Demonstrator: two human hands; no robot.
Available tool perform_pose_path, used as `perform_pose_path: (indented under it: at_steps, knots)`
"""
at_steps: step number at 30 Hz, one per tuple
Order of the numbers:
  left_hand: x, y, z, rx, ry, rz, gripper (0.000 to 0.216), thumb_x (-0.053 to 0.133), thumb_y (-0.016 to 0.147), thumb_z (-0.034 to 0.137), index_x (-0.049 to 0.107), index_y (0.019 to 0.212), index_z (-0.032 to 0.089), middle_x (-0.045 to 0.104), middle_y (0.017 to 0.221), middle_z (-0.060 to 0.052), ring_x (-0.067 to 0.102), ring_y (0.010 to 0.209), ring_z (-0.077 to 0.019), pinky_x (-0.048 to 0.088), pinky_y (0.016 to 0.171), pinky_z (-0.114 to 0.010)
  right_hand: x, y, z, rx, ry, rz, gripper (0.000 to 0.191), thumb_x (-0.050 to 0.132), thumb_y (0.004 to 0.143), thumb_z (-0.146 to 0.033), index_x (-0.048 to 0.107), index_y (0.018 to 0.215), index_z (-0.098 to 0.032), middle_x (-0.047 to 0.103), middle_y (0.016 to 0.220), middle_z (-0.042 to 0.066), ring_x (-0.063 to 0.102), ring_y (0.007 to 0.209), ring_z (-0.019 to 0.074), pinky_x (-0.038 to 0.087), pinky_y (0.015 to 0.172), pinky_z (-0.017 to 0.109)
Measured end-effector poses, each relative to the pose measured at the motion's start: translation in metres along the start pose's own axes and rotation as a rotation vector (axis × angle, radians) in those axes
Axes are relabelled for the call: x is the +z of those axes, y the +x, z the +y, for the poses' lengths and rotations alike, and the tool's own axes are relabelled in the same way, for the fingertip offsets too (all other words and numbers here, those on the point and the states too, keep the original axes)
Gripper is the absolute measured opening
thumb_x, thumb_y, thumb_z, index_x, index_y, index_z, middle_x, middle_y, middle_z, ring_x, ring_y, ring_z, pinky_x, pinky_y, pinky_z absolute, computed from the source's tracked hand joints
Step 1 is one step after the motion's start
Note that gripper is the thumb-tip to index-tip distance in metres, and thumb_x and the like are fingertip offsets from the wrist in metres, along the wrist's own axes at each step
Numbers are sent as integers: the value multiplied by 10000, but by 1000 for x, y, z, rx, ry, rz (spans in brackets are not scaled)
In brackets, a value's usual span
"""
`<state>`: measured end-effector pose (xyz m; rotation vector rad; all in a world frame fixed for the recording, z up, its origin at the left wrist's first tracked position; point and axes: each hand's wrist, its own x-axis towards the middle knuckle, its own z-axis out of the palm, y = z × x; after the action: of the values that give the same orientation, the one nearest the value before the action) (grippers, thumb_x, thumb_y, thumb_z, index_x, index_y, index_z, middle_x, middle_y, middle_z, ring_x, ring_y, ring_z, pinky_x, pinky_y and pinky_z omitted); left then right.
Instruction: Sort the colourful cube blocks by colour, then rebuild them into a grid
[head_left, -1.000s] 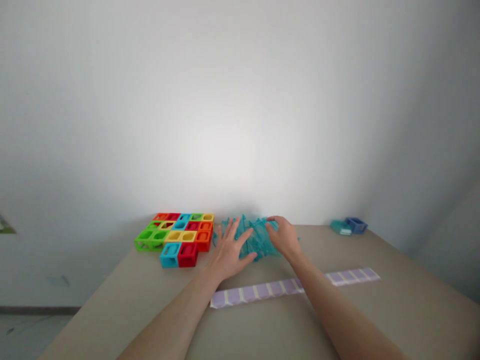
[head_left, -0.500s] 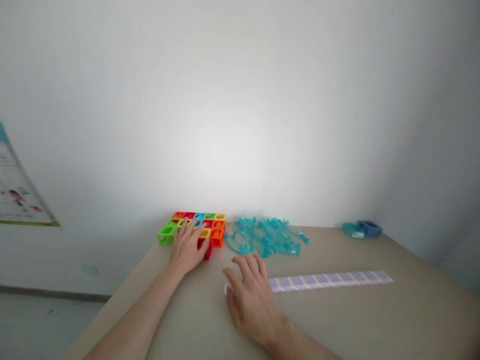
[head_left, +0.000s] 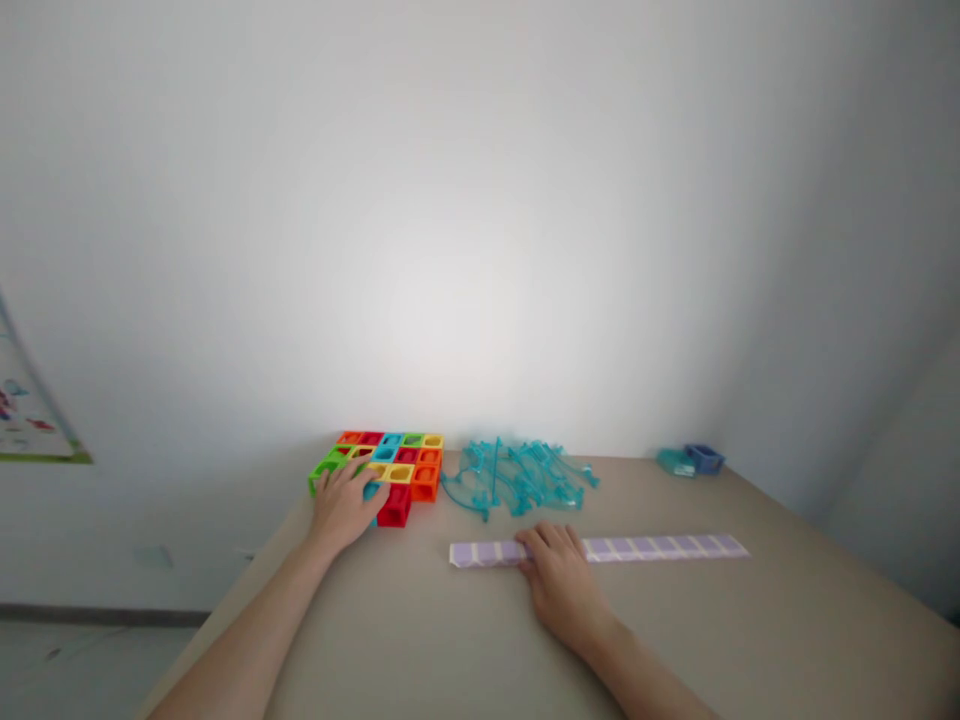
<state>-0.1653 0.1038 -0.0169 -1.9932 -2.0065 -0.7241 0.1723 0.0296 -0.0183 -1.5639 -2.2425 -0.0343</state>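
Over the front left of a group of colourful hollow cube blocks (head_left: 401,472) lies my left hand (head_left: 343,505). Its thumb and fingers close around a blue cube block (head_left: 371,491), largely covered by the hand, beside a red cube block (head_left: 394,507). My right hand (head_left: 562,580) is on a long, flat purple strip with pale cross lines (head_left: 660,547). Its bent fingers lie over the strip's left half, and the thumb is at the near edge. The strip's left end shows past the fingers.
A heap of translucent teal plastic pieces (head_left: 525,478) lies behind the strip, near the wall. At the far right corner of the table (head_left: 420,640) are a small blue bin (head_left: 703,459) and a teal item (head_left: 675,461). A poster (head_left: 34,420) hangs on the left wall.
My right hand has gone from hovering open at the strip's left end to fingers down on it farther right. My left hand has drawn back leftward, uncovering the red cube block. The view has shifted slightly.
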Motion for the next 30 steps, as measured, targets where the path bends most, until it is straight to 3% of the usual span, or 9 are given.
perform_pose_path:
  at_steps: [5,9,12,15,18,21,26,30]
  knots:
    - [-3,-8,-5,-48,9,-20,299,490,855,441,696,936,241,562,1357,-54,519,1227,-285,302,1084,-504,-10,6,27,77,-103,-92,325,491,783,-38,654,1017,-193,639,1054,105,567,1020,274,367,912,411]
    - [-8,-17,-7,-41,21,-13,292,493,857,432,699,941,243,572,1344,-48,557,1168,-273,303,1085,-493,-15,9,62,197,-211,-41,398,454,770,-18,665,1053,-203,645,1045,125,584,974,283,370,858,419]
    - [-10,-22,-5,-49,24,21,279,495,859,418,699,939,247,586,1323,-47,552,1180,-274,320,1075,-485,-15,12,70,252,-245,13,427,450,753,-18,675,1076,-181,644,1046,163,582,992,322,355,887,490]
    - [-9,-22,-1,-93,24,57,276,499,856,411,705,937,246,597,1303,-54,550,1187,-284,328,1069,-482,-12,14,50,185,-236,128,481,441,733,7,662,1126,-162,620,1150,181,552,1076,327,312,981,535]
    - [-7,-21,3,-113,26,78,285,505,852,409,717,937,238,601,1297,-69,560,1167,-296,325,1069,-488,-5,17,13,-46,-178,276,497,458,801,-42,612,1244,-206,570,1289,143,463,1228,311,218,1102,535]
    - [-6,-20,5,-116,29,87,283,513,849,414,723,934,244,602,1300,-62,567,1149,-296,320,1071,-491,7,27,-18,-232,-135,278,504,510,866,-155,532,1348,-301,489,1420,94,348,1344,334,120,1132,606]
    - [-5,-19,5,-102,24,96,272,509,851,399,717,927,241,606,1292,-69,562,1166,-293,307,1080,-500,30,63,-31,-196,-116,247,483,638,858,-363,533,1329,-366,481,1442,75,357,1342,360,98,1100,687]
    - [-5,-20,6,-99,1,103,267,503,861,398,704,926,235,601,1303,-67,544,1199,-287,293,1095,-511,39,85,-25,-127,-136,257,258,634,869,-365,674,1119,-314,541,1378,82,432,1278,334,120,1112,654]
